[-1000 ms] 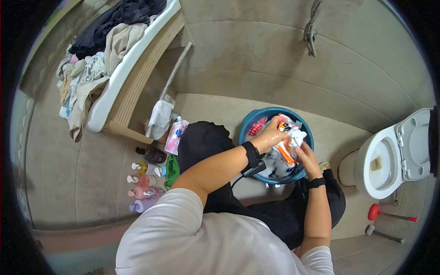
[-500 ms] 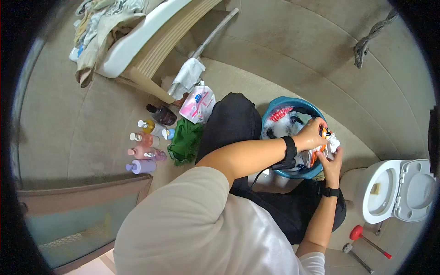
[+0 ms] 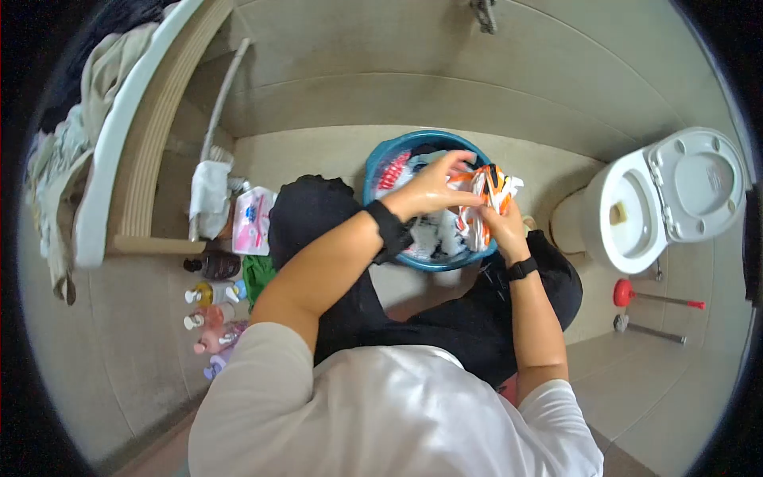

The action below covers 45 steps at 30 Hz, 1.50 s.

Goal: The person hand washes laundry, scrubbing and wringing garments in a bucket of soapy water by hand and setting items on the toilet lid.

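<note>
A blue basin (image 3: 373,184) on the floor holds wet clothes and suds, with a red-and-white patterned cloth (image 3: 394,170) near its left side. Above the basin's right part is a white and orange cloth (image 3: 480,226) with black marks. My left hand (image 3: 435,188) reaches over the basin from the left, its thumb against the cloth and its fingers curved over the top. From the lower right, my right hand (image 3: 506,228) grips the cloth's lower right edge.
A toilet (image 3: 628,208) stands at the right, with a red plunger (image 3: 623,293) below it. Bottles (image 3: 211,316), a pink-and-white pouch (image 3: 253,221) and a green cloth (image 3: 258,275) are at the left, near a rack (image 3: 156,119) bearing clothes.
The cloth between my hands is more spread out, showing more orange, and my left hand's fingers have opened wider. The view has swung back and forth.
</note>
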{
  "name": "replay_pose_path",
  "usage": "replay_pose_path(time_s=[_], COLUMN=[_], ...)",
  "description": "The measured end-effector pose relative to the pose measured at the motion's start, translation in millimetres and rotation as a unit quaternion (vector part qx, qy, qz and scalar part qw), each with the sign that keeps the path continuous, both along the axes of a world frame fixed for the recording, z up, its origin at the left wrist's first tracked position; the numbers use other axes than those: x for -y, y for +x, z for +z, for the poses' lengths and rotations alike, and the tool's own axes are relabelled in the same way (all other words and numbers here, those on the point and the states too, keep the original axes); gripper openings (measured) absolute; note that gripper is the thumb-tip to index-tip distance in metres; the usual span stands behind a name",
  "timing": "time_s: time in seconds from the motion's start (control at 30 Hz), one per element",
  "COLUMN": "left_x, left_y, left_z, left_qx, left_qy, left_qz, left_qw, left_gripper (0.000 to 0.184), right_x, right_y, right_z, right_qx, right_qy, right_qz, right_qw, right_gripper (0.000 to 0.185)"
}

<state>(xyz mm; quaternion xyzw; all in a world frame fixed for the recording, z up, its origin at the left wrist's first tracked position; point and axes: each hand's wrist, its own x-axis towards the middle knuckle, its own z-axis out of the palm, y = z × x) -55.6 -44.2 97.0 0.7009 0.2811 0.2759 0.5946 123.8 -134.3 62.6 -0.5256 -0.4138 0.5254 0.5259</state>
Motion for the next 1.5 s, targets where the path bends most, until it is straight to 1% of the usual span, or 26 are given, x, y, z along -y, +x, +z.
replay_pose_path(time_s=[0.03,0.07,0.13,0.2,0.27,0.33,0.37,0.4,0.43,0.47,0.5,0.53,0.57,0.63,0.67,0.73,0.8,0.87,0.93,1.0,1.07,1.13,1.2,1.33,1.47,1.5], left_x=[-6,-8,-10,-2,9,19,20,19,23,25,22,15,12,6,5,-3,-8,-5,-7,-7,-6,-1,0,3,4,4], left_y=[-6,-13,-19,-19,-13,1,4,5,5,0,-3,-2,-4,-2,-2,-5,-6,-2,0,-1,-3,-4,-5,-10,-11,-9], left_z=[-7,-8,-21,-33,-27,-42,-47,-52,-47,-42,-57,-72,-72,-61,-55,-73,-79,-79,-78,-74,-71,-67,-68,-56,-42,-35], left_qx=[-0.034,-0.083,-0.143,-0.064,-0.085,0.012,-0.012,-0.042,-0.024,-0.007,0.011,0.032,0.057,0.097,0.109,0.118,0.097,0.112,0.133,0.146,0.125,0.096,0.103,0.098,0.097,0.093], left_qy=[-0.007,-0.036,-0.03,-0.126,-0.168,0.047,-0.042,-0.127,-0.17,-0.211,-0.244,-0.276,-0.321,-0.394,-0.423,-0.46,-0.434,-0.372,-0.41,-0.467,-0.43,-0.369,-0.366,-0.359,-0.359,-0.365], left_qz=[-0.009,-0.011,-0.052,-0.11,-0.146,-0.153,-0.18,-0.209,-0.177,-0.142,-0.117,-0.091,-0.069,-0.025,-0.002,0.039,0.04,0.033,0.03,0.05,0.053,0.037,0.023,0.017,0.032,0.034], left_qw=[0.999,0.996,0.988,0.984,0.971,0.987,0.983,0.969,0.969,0.967,0.963,0.956,0.943,0.914,0.899,0.879,0.895,0.921,0.902,0.871,0.893,0.924,0.925,0.928,0.928,0.926], left_gripper=[0.096,0.1,0.103,0.105,0.105,0.089,0.079,0.069,0.06,0.052,0.05,0.048,0.046,0.044,0.043,0.042,0.04,0.039,0.039,0.038,0.039,0.04,0.042,0.044,0.042,0.04], right_x=[-1,-1,2,3,5,-2,-4,-5,-5,-3,0,2,3,-4,-1,-3,-5,-6,-9,-9,-12,-15,-14,8,48,56], right_y=[-3,-4,-3,-7,-10,-16,-17,-13,-14,-12,-14,-12,-11,3,3,15,26,32,41,47,53,64,83,122,174,194], right_z=[8,7,9,8,9,-13,-20,-34,-32,-33,11,36,12,13,8,23,33,49,46,61,77,88,108,154,207,213], right_qx=[0.008,-0.035,-0.065,-0.094,-0.115,-0.025,0.006,0.084,0.171,0.166,0.073,0.059,0.063,0.187,0.212,0.231,0.216,0.207,0.218,0.123,0.121,0.075,0.074,0.166,0.346,0.329], right_qy=[0.003,-0.023,-0.051,-0.043,-0.124,-0.058,-0.06,-0.086,-0.075,-0.067,-0.093,-0.165,-0.127,-0.069,-0.003,-0.012,-0.016,-0.032,0.016,-0.061,-0.069,-0.045,-0.027,-0.006,-0.044,-0.051], right_qz=[-0.011,-0.018,0.0,0.009,0.058,0.085,0.109,0.133,0.134,0.144,0.156,0.197,0.128,0.14,0.044,0.021,-0.004,0.017,0.014,0.008,0.007,-0.042,-0.059,-0.146,-0.182,-0.207], right_qw=[1.0,0.999,0.997,0.995,0.984,0.994,0.992,0.984,0.973,0.973,0.981,0.965,0.982,0.97,0.976,0.973,0.976,0.978,0.976,0.99,0.99,0.995,0.995,0.975,0.919,0.92], right_gripper=[0.039,0.041,0.043,0.045,0.045,0.042,0.047,0.056,0.064,0.064,0.05,0.049,0.046,0.04,0.039,0.038,0.036,0.034,0.032,0.032,0.03,0.03,0.028,0.027,0.024,0.025])
